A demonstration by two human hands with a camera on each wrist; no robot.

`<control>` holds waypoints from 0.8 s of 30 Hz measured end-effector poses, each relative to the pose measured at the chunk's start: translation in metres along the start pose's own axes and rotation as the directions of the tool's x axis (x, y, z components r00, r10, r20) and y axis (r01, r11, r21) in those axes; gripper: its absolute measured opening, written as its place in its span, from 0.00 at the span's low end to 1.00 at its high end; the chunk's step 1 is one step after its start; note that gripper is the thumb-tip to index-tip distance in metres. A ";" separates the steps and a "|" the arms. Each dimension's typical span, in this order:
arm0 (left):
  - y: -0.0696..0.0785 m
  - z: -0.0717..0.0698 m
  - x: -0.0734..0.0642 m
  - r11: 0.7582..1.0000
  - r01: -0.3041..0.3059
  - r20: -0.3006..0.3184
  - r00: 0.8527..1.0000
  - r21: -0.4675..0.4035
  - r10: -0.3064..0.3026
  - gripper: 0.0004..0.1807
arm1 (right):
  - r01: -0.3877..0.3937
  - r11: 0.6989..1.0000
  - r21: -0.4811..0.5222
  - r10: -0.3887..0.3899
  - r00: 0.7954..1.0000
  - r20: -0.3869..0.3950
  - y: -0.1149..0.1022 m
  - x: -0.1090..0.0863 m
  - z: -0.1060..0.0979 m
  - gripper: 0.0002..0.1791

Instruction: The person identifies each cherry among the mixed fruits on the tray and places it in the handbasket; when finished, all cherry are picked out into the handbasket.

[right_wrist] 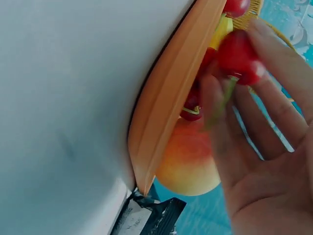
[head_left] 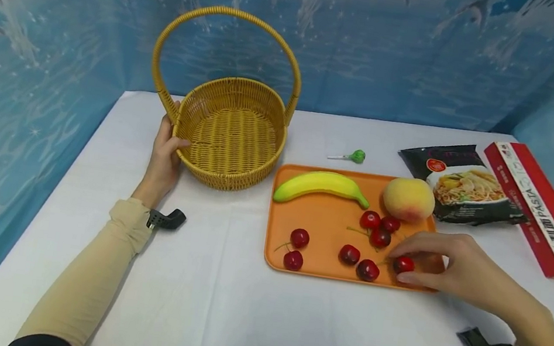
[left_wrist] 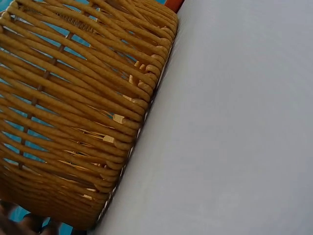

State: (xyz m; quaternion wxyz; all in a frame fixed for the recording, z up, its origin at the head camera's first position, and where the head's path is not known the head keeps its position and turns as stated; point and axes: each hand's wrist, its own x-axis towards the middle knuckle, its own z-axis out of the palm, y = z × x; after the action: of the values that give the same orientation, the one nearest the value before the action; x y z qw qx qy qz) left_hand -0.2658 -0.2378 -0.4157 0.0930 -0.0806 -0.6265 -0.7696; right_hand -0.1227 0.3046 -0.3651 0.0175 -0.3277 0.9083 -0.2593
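My left hand (head_left: 164,160) holds the left side of a yellow woven basket (head_left: 225,182), thumb over the rim near the foot of its tall handle. The basket's woven side (left_wrist: 73,107) fills much of the left wrist view, where only blurred fingertips show. Over the right end of an orange tray (head_left: 317,267), my right hand (head_left: 447,265) pinches a red cherry (head_left: 404,265) between thumb and fingers. In the right wrist view that cherry (right_wrist: 239,56) has its green stem hanging down. More cherries (head_left: 349,254), a banana (head_left: 323,185) and a peach (head_left: 408,199) lie on the tray.
Behind the tray lies a green lollipop (head_left: 358,156). A black noodle packet (head_left: 466,185) and a long red pasta box (head_left: 547,214) lie to the right, the packet by the tray's corner. Blue dolphin-print cloth (head_left: 377,63) stands behind the white table (head_left: 235,321).
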 end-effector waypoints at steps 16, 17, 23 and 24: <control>-0.002 0.000 -0.002 0.999 -0.018 -0.004 1.000 -0.030 0.018 0.43 | 0.048 0.998 -0.032 -0.051 0.992 -0.115 -0.037 0.069 -0.025 0.24; -0.002 0.000 -0.002 0.999 -0.017 -0.005 1.000 -0.034 0.017 0.42 | 0.043 0.999 -0.022 -0.045 0.992 -0.120 -0.039 0.075 -0.025 0.24; 0.000 0.000 -0.002 0.999 -0.012 -0.005 1.000 -0.050 0.012 0.42 | 0.101 0.994 0.028 -0.095 0.982 -0.162 -0.050 0.116 -0.019 0.19; 0.001 0.000 -0.003 0.998 -0.013 -0.007 1.000 -0.053 0.013 0.42 | 0.119 0.992 0.032 -0.112 0.980 -0.165 -0.052 0.123 -0.018 0.19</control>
State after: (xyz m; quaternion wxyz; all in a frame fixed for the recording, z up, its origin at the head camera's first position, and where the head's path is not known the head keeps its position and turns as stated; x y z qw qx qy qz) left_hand -0.2629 -0.2380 -0.4156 0.0977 -0.0847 -0.6049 -0.7857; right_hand -0.1928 0.2045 -0.3076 -0.0651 -0.3570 0.8806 -0.3048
